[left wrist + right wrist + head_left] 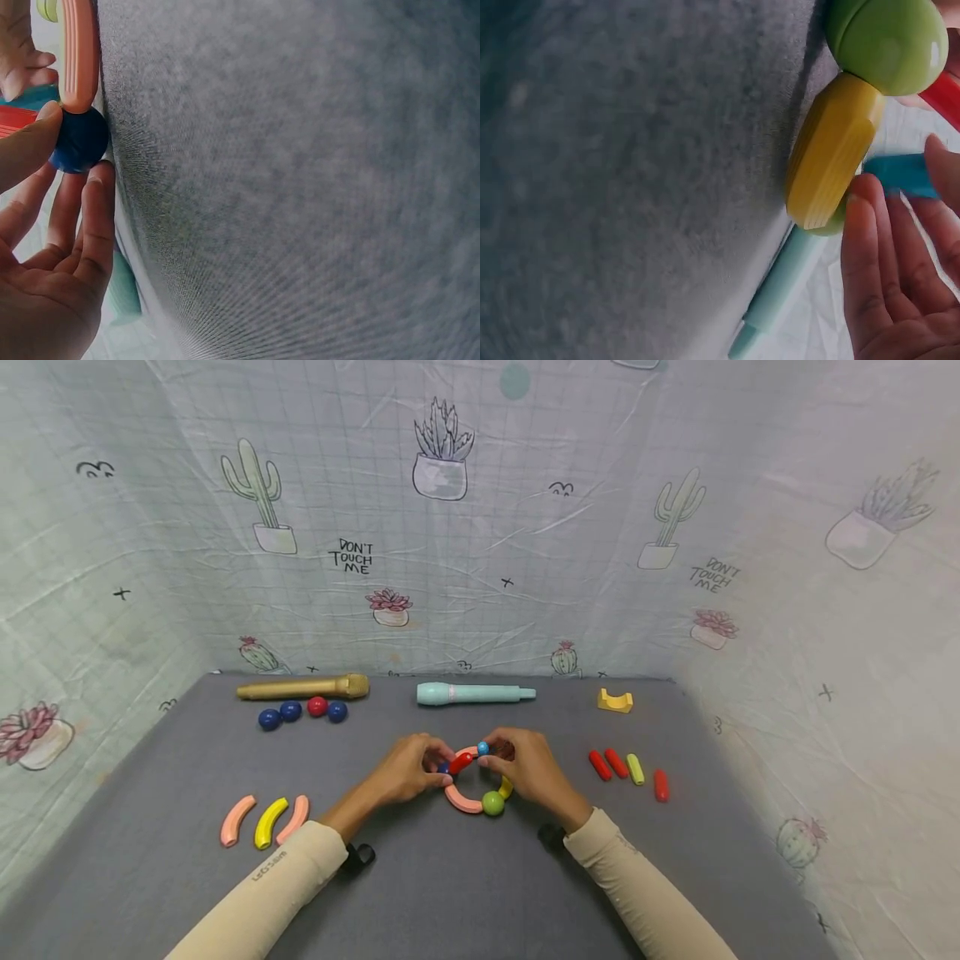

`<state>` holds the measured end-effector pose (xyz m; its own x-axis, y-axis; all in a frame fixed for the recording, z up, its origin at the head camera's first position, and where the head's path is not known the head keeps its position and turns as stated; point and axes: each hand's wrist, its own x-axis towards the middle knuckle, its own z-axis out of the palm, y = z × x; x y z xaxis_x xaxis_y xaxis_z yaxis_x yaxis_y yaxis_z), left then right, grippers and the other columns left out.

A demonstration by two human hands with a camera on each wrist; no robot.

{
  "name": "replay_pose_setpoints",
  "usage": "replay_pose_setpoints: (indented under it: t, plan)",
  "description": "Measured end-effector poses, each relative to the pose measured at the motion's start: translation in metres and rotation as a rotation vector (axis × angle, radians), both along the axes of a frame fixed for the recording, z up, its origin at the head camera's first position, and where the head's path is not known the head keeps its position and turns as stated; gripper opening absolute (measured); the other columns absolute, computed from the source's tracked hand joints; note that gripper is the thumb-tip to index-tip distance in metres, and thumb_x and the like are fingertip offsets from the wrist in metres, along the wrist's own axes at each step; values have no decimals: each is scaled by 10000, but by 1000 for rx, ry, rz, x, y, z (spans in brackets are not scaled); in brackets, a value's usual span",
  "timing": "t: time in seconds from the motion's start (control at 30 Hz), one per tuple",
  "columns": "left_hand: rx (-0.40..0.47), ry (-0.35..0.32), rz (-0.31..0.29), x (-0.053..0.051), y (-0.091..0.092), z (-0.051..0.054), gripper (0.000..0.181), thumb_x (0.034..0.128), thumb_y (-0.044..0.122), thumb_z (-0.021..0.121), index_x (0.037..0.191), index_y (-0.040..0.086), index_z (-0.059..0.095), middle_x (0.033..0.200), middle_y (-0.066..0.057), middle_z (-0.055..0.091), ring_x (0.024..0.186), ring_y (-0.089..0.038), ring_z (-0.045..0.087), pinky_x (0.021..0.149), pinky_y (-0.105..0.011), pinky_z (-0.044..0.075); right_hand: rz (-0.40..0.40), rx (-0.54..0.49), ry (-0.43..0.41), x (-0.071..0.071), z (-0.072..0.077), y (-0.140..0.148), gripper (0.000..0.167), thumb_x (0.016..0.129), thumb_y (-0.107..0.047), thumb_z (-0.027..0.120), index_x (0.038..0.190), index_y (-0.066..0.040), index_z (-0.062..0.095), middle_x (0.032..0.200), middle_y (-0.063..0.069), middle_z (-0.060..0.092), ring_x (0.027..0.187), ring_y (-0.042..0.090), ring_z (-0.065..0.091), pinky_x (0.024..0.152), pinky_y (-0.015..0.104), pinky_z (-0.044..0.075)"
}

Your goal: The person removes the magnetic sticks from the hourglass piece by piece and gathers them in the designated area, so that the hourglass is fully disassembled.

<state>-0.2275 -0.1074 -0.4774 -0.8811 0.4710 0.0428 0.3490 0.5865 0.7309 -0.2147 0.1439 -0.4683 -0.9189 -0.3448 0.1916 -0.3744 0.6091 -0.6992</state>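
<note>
My left hand (407, 768) pinches a dark blue ball (81, 140) between thumb and fingertips, at the left of a ring of joined pieces. The ring has pink curved pieces (463, 801), a green ball (492, 802) at its near side and a yellow piece (832, 150). A red stick (461, 763) slants up beside the blue ball. My right hand (531, 766) holds a blue piece (901, 174) between thumb and fingers, above the ring's far right part. A light blue ball end (483, 748) shows by its fingertips. The red stick's far end is partly unclear.
Behind lie a gold microphone (303, 687), a mint microphone (476, 694) and a yellow cradle-shaped block (615, 701). Several balls (317, 707) are at back left, curved pieces (271, 823) at front left, red sticks (661, 785) and a yellow-green stick (635, 769) at right.
</note>
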Motion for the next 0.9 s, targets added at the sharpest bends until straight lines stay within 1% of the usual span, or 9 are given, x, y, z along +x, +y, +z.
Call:
replay_pose_setpoints:
  t: [0.1, 0.23, 0.3, 0.4, 0.5, 0.63, 0.77, 0.9]
  plan:
    - [0, -5, 5, 0, 0, 0, 226, 859, 123, 899, 1054, 103, 787, 995, -59, 705, 833, -132, 656, 753, -262, 531, -14, -30, -40, -1, -1, 0, 125, 928, -210, 841, 1042, -195, 792, 994, -41, 798, 881, 82, 746, 781, 278, 616]
    - [-4, -1, -1, 0, 0, -1, 232, 859, 123, 900, 1060, 103, 787, 1005, -68, 710, 844, -150, 667, 764, -262, 532, -56, -77, -84, -1, 0, 8, 153, 933, -204, 840, 1071, -162, 791, 998, -11, 791, 882, 104, 741, 789, 274, 617]
    - [-3, 1, -1, 0, -1, -1, 237, 856, 119, 901, 1062, 97, 785, 1007, -69, 713, 843, -152, 669, 766, -263, 533, -84, -104, -78, -1, 2, 15, 182, 929, -189, 844, 1091, -127, 789, 1006, 21, 792, 886, 131, 746, 790, 281, 621]
    - [-2, 0, 5, 0, -1, -1, 238, 851, 117, 904, 1057, 99, 786, 1003, -61, 713, 841, -149, 666, 770, -267, 530, -151, -105, -60, 0, 5, 33, 228, 916, -189, 857, 1115, -102, 788, 997, 44, 792, 870, 155, 743, 773, 299, 620]
    - [-3, 4, 4, 0, -1, -2, 236, 852, 123, 904, 1055, 101, 786, 999, -57, 711, 840, -144, 663, 770, -275, 530, -219, -52, -42, 0, 5, 56, 269, 911, -214, 864, 1147, -109, 788, 989, 37, 789, 851, 151, 734, 755, 312, 613]
    - [-9, 0, 7, 0, -1, -2, 234, 856, 122, 902, 1058, 104, 786, 1011, -58, 711, 847, -144, 665, 776, -281, 534, -281, 77, -7, 2, 2, 88, 309, 899, -221, 876, 1171, -104, 791, 971, 43, 787, 832, 165, 728, 731, 345, 597]
    - [-13, -9, 13, 0, -1, -2, 234, 857, 118, 900, 1061, 105, 786, 1020, -62, 714, 854, -147, 669, 784, -279, 534, -311, 215, 24, 4, -2, 113, 305, 864, -202, 903, 1125, -78, 803, 936, 54, 789, 836, 200, 736, 733, 410, 597]
    - [-16, -6, 12, 0, 0, -2, 236, 858, 121, 900, 1064, 105, 787, 1015, -68, 718, 851, -143, 668, 780, -270, 534, -321, 318, 49, 5, -3, 125, 305, 844, -180, 914, 1093, -41, 806, 933, 89, 808, 859, 245, 763, 779, 476, 609]
